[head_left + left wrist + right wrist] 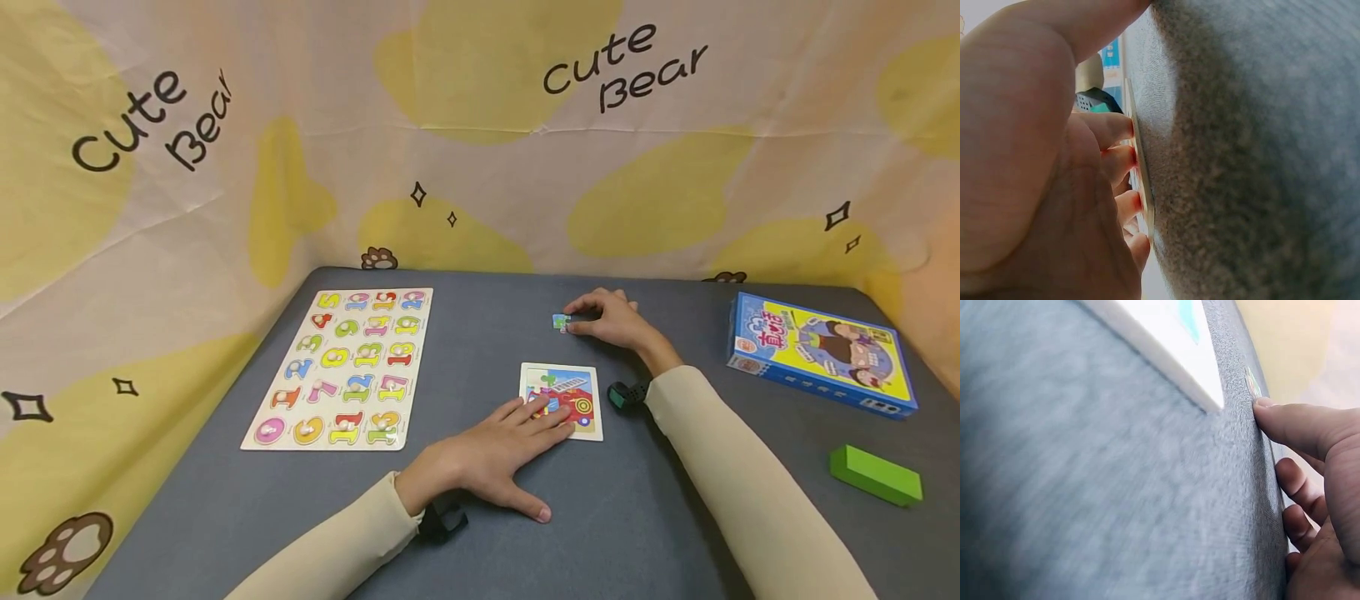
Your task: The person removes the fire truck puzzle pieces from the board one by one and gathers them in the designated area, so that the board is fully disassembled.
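With its fingers spread, my left hand rests flat over the lower left of a small square jigsaw puzzle with a red fire truck picture. The left wrist view has those fingertips against the thin board's edge. Further back, my right hand pinches a small blue-green puzzle piece between thumb and forefinger, low at the table. In the right wrist view the thumb touches that piece, and the white corner of the puzzle is nearby.
A number board with colourful knobbed digits lies at the left. At the right are a blue and yellow box and a green block. A patterned cloth stands behind the grey table.
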### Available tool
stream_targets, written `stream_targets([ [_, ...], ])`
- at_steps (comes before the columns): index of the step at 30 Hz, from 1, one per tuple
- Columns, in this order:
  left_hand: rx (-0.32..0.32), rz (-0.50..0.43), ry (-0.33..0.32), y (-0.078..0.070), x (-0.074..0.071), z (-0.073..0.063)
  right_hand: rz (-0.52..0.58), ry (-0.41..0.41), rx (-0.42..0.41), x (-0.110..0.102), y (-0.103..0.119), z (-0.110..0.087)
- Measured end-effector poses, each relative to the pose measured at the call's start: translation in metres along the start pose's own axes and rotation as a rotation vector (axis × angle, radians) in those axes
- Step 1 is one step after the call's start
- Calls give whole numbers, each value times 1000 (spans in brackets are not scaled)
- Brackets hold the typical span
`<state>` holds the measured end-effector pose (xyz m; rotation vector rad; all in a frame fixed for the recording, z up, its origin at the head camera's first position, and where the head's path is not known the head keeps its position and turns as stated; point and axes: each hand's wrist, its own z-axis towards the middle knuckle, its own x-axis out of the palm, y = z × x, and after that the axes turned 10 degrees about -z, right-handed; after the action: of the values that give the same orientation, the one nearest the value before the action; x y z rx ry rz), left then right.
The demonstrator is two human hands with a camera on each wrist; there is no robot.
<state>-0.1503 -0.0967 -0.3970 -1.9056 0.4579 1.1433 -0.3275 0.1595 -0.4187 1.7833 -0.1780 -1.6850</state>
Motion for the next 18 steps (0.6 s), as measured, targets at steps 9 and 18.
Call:
stream_targets([
  [9,-2,11,-5,1,1,-1,-49,-6,98,-1,9,13],
  [18,3,23,-7,0,1,0,-71,-40,153,3,8,22],
])
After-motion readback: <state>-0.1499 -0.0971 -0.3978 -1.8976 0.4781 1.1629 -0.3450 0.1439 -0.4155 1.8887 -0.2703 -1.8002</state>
